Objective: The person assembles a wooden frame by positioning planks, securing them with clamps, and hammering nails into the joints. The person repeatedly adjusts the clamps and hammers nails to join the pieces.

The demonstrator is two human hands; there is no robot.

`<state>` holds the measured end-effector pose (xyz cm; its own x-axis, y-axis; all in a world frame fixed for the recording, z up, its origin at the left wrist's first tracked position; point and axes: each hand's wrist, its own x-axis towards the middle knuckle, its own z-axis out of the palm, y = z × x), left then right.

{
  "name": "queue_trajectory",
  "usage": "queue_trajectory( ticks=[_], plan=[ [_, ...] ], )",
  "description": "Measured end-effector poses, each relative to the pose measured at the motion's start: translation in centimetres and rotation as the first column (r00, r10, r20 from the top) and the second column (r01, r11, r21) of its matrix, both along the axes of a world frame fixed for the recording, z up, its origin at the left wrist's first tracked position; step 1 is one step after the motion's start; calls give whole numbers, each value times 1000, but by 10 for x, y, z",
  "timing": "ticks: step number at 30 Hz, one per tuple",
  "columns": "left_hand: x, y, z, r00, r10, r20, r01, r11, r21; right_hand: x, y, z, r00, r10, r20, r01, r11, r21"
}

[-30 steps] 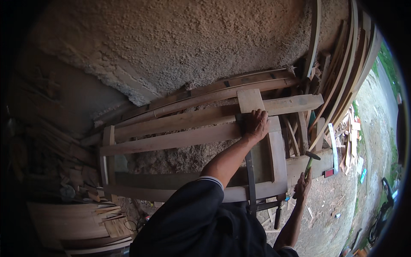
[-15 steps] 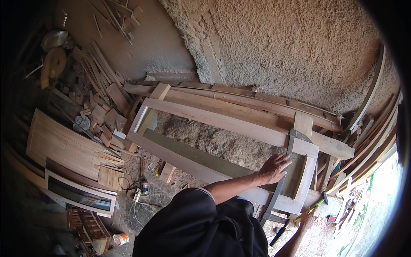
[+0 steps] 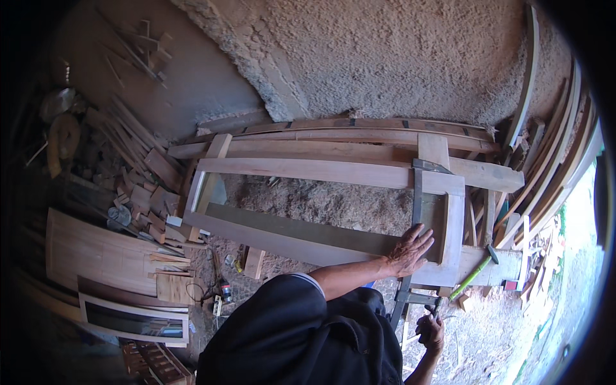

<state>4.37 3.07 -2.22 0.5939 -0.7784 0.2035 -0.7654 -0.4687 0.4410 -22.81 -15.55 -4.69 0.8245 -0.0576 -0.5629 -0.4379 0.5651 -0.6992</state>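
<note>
A long bar clamp point(image 3: 418, 199) spans the right end of a pale wooden door or window frame point(image 3: 301, 168), crossing it from the far rail to the near one. My left hand point(image 3: 409, 251) rests on the clamp's bar and the frame, its fingers spread. Below the near rail, my right hand point(image 3: 431, 330) is closed around the clamp's dark handle, by the sliding jaw point(image 3: 420, 298). A hammer point(image 3: 475, 276) with a green handle and dark head lies on the support beam just right of the frame.
The frame lies on wooden beams point(image 3: 507, 176) before a rough wall point(image 3: 385, 64). Long boards point(image 3: 558, 141) lean at the right. Wood offcuts point(image 3: 141, 199) are heaped at the left, near a panel point(image 3: 102, 256) and a smaller glazed frame point(image 3: 135, 321).
My right hand has let go of the hammer, which now lies on the beam, and moved left onto the clamp handle. My left hand stays at the clamp bar. The view has shifted and turned.
</note>
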Motion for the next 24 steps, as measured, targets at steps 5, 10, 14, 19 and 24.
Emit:
queue_trajectory(
  ticks=[5,10,14,19,24],
  plan=[
    [-2,-6,-11,999,42,22,-41,999,-28,5,0,-4,995,90,-39,-64,894,444],
    [-4,-10,-19,998,57,16,-56,997,-54,4,-5,8,981,137,-140,-110,977,182],
    [-4,-11,-20,997,70,11,-69,996,-63,2,1,-2,982,100,-162,-114,990,-82],
    [-4,-11,-20,995,74,66,-73,997,-22,-2,29,-44,960,-223,-168,-34,504,-863],
    [-2,-7,-12,998,49,38,-50,998,30,-3,23,-22,980,-108,-167,-28,758,-652]
  ],
)
